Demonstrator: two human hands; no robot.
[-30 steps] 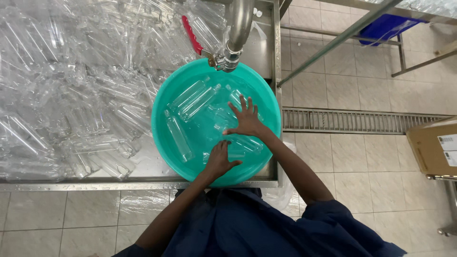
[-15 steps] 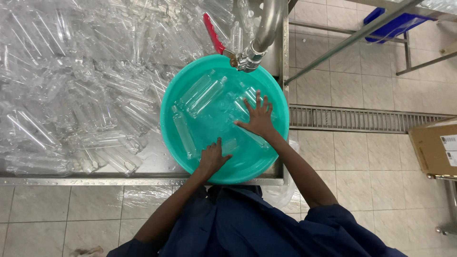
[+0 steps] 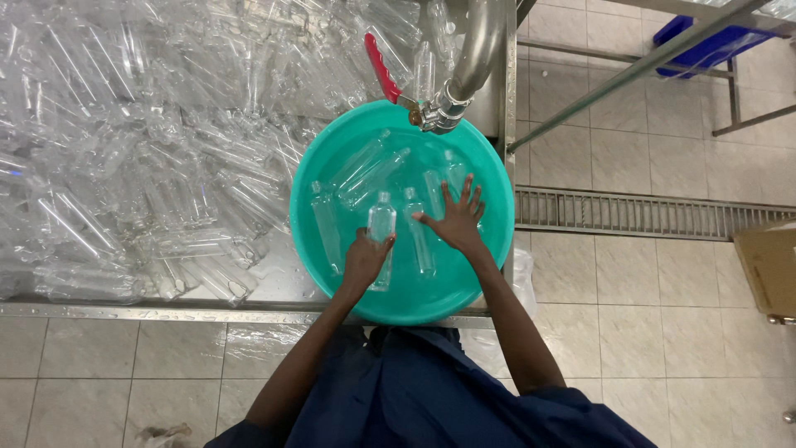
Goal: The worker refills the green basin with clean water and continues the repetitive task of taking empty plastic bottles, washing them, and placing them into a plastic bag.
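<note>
A round teal basin (image 3: 481,274) of water stands on a steel table, with several clear plastic bottles floating in it. My left hand (image 3: 365,259) grips one clear bottle (image 3: 381,222) near the basin's front. Spread flat with fingers apart, my right hand (image 3: 454,217) rests on the water over other bottles, next to a clear bottle (image 3: 419,236) that lies lengthwise.
A steel pipe (image 3: 477,50) with a red-handled valve (image 3: 381,68) hangs over the basin's far rim. A big heap of clear bottles (image 3: 141,149) covers the table on the left. On the right are tiled floor, a floor drain grate (image 3: 655,214), a cardboard box (image 3: 771,270) and a blue crate (image 3: 713,41).
My left hand has closed around a bottle and lifted its neck toward the basin's middle. My right hand stayed spread over the water. The view shifted slightly down.
</note>
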